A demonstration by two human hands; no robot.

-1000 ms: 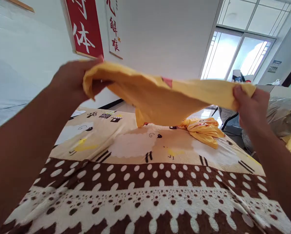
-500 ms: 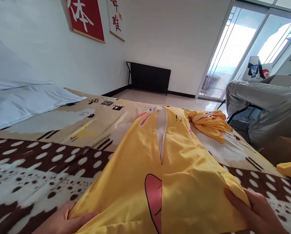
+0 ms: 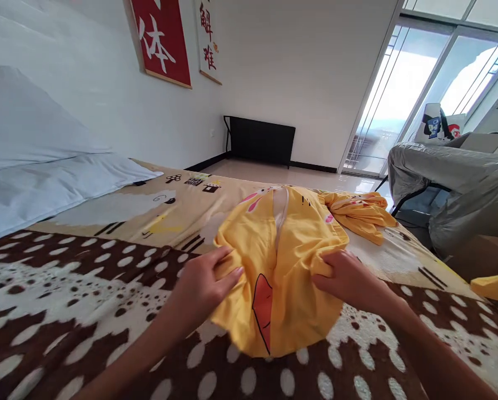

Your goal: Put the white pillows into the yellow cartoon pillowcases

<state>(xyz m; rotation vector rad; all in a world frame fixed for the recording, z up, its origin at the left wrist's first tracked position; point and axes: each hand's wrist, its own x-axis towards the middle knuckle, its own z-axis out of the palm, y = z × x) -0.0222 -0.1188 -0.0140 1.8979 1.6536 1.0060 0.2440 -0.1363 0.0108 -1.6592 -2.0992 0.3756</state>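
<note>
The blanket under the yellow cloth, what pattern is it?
Brown with white dots, plus cartoon sheep, on the blanket; head view.

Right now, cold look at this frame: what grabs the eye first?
The bright yellow garment with a carrot print, lying mid-frame on the brown polka-dot blanket, gripped at its sides by the left hand and the right hand. Behind it to the right lies a crumpled yellow cloth. High on the left wall hangs a red banner with white characters.
</note>
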